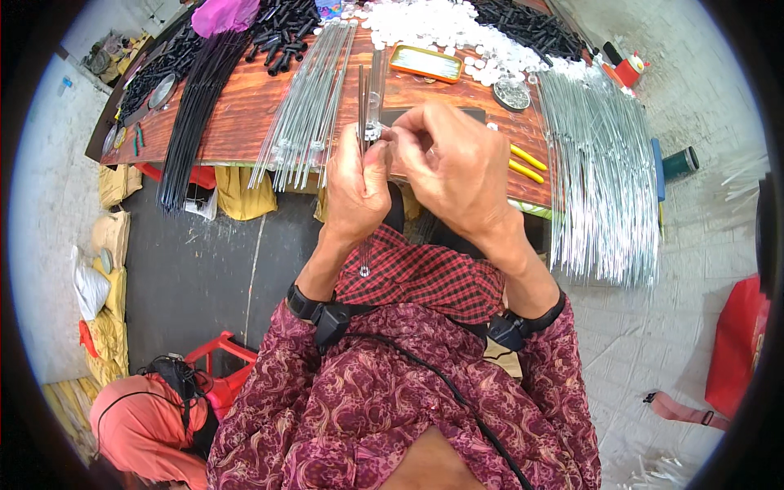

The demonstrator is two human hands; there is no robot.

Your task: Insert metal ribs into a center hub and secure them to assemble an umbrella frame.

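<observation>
A person's left hand (pixel 357 192) is wrapped around a few thin rods (pixel 362 94), held upright in front of the counter (pixel 247 102). The right hand (pixel 461 167) bends its fingers close to a small clear fitting (pixel 373 124) beside them (whether they pinch it, I cannot tell). The rods look light, springy and slick; the fitting perhaps brittle. A gentle hold just below the fitting should steady them best.

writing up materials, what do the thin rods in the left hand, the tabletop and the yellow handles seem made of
Thin rods: probably metal, dark and straight with a dull sheen. Tabletop: wood or wood-look laminate, reddish with streaked grain, glossy. Yellow handles: likely plastic, smooth, evenly coloured.
</observation>
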